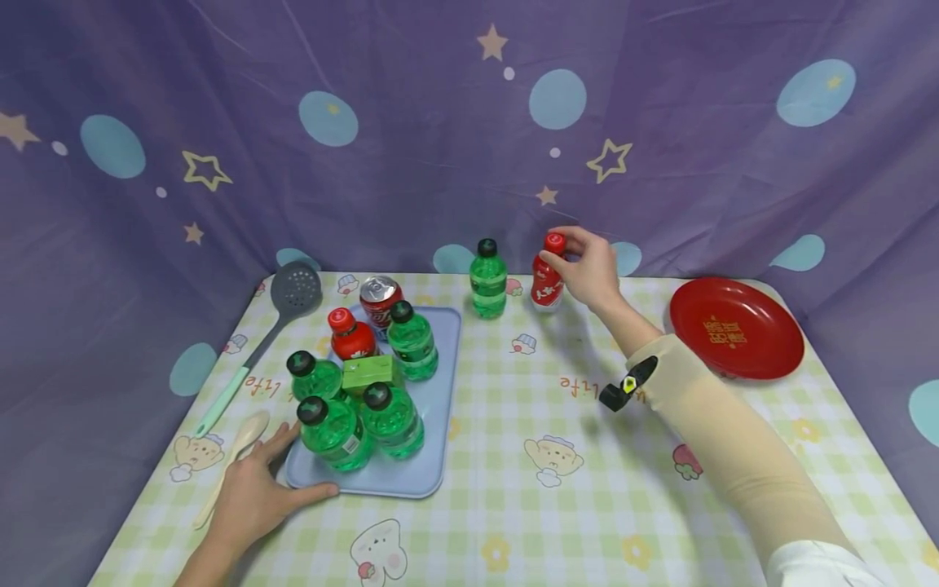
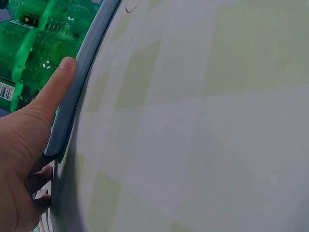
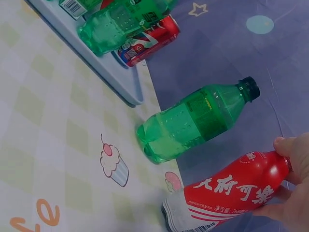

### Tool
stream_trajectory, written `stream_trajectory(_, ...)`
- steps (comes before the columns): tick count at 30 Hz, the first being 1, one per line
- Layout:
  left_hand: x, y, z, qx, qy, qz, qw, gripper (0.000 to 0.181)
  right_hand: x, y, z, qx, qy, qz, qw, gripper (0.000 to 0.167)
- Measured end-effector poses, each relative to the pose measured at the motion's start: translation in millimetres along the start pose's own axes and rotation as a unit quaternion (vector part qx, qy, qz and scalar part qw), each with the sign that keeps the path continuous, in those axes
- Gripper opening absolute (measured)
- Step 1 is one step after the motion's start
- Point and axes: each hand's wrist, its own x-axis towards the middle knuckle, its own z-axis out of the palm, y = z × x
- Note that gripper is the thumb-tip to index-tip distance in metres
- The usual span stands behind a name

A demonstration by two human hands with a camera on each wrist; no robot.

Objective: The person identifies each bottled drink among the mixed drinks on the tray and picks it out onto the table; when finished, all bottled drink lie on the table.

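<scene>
A green-and-white checked cloth (image 1: 499,505) with cartoon prints dresses the bench (image 1: 623,505)! Blue tray (image 1: 440,399) on the left, dark-headed skimmer (image 1: 265,344) and pale spoon (image 1: 251,429) slanting alongside. Green bottle (image 1: 488,283) upright at the back; beside it, a red bottle (image 1: 546,282), whether touching down I can't tell. Red plate (image 1: 763,330), far right corner!

From the head, the table (image 1: 484,477) was viewed forward and down, with the curtain (image 1: 440,163) faced beyond. From the left wrist, the tray (image 2: 73,96) and cloth (image 2: 193,121) were seen very closely; from the right, the red bottle (image 3: 227,188) and adjacent green bottle (image 3: 193,121) were framed near and tilted. These bottles were shared with the head view, the tray by all three.
</scene>
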Motion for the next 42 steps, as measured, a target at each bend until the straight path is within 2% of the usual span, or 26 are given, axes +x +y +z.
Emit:
stream_trajectory(17, 3.5, 1.2, 1.8, -0.009, 0.003, -0.002, 0.9999, 0.119, 2.5, 9.7, -3.9, -0.003, 0.007, -0.019, 0.9998, 0.041)
stream_trajectory(24, 4.4, 1.8, 1.8, -0.006, 0.0, -0.006, 1.0, 0.12, 9.0, 3.3, -10.6, -0.021, -0.005, -0.025, 0.9994, 0.051)
stream_trajectory(31, 2.8, 1.9, 0.1, -0.004, 0.004, -0.003, 1.0, 0.119, 19.1, -25.2, -19.5, -0.01, 0.015, -0.07, 0.9974, 0.051)
stream_trajectory(37, 0.8, 0.2, 0.2, -0.003, 0.007, -0.004, 1.0, 0.119, 19.9, -60.3, -17.5, 0.003, -0.005, -0.1, 0.995, 0.049)
stream_trajectory(42, 0.7, -0.1, 0.2, -0.002, 0.009, -0.002, 1.0, 0.118, 12.2, -85.9, -10.1, 0.03, -0.036, -0.121, 0.9916, 0.048)
